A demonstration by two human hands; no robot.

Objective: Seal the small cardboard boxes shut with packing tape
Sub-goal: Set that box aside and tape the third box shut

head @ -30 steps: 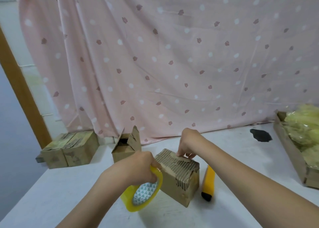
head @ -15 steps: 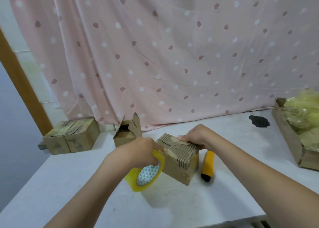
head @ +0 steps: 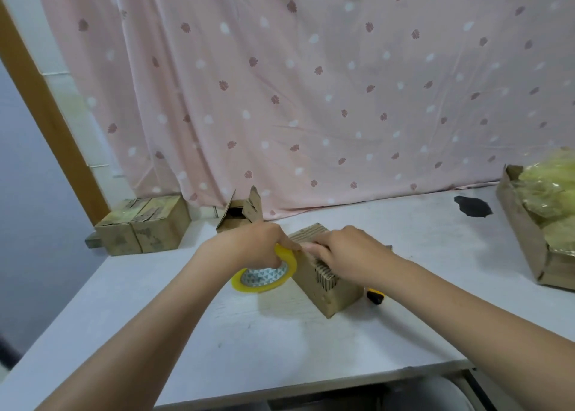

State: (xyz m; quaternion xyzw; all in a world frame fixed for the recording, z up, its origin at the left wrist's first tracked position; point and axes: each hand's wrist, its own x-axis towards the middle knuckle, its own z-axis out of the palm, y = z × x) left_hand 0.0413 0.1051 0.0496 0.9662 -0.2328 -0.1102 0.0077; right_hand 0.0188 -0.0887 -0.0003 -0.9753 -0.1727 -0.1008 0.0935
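A small cardboard box (head: 326,295) with a ribbed, torn top stands on the white table (head: 280,348) at the centre. My left hand (head: 258,245) grips a yellow roll of packing tape (head: 264,277) against the box's left side. On the top of the box lies my right hand (head: 345,253), fingers pointing left toward the roll and touching the top near its left edge. The tape strip itself is too faint to make out.
An open small box (head: 241,213) stands behind the hands. A closed pair of boxes (head: 143,225) sits at the far left. A yellow utility knife (head: 375,297) lies right of the box. A cardboard tray of plastic wrap (head: 529,230) is at the right; a dark patch (head: 473,207) marks the table.
My right hand slid from the far top edge of the box across to its left side. The tape roll rose and tipped against the box. The view dropped and shows the table's front edge.
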